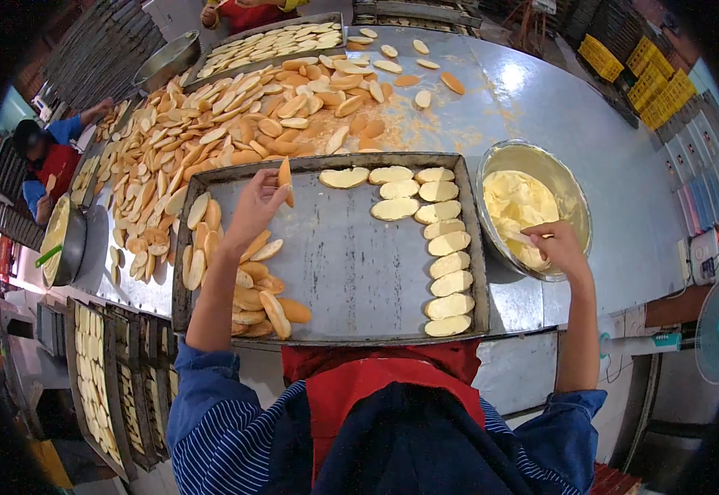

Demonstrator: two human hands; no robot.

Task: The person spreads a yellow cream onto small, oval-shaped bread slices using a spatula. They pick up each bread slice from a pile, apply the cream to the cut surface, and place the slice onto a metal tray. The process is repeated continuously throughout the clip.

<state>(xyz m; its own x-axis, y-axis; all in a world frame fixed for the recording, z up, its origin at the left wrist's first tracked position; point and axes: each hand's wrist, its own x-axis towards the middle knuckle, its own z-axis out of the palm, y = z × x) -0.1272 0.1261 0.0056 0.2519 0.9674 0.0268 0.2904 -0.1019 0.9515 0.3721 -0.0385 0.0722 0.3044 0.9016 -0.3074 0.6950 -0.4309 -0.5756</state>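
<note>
My left hand point(254, 206) pinches a slice of bread point(285, 183), held on edge above the left part of a large dark-rimmed baking tray point(334, 264). My right hand point(561, 246) is closed on a pale, flat spreader point(518, 237), its end dipping into yellow cream point(509, 198) in a steel bowl point(575, 186). Coated slices point(450, 264) form a column along the tray's right side, with several more at its upper right. Uncoated slices point(275, 313) lie heaped in the tray's left part.
A big pile of bread slices point(235, 124) covers the metal table point(541, 99) beyond the tray. Farther back stands another filled tray point(268, 45). Co-workers stand at the far side and left, near a second bowl point(69, 247). Racked trays point(99, 379) stand lower left, a fan point(718, 330) at right.
</note>
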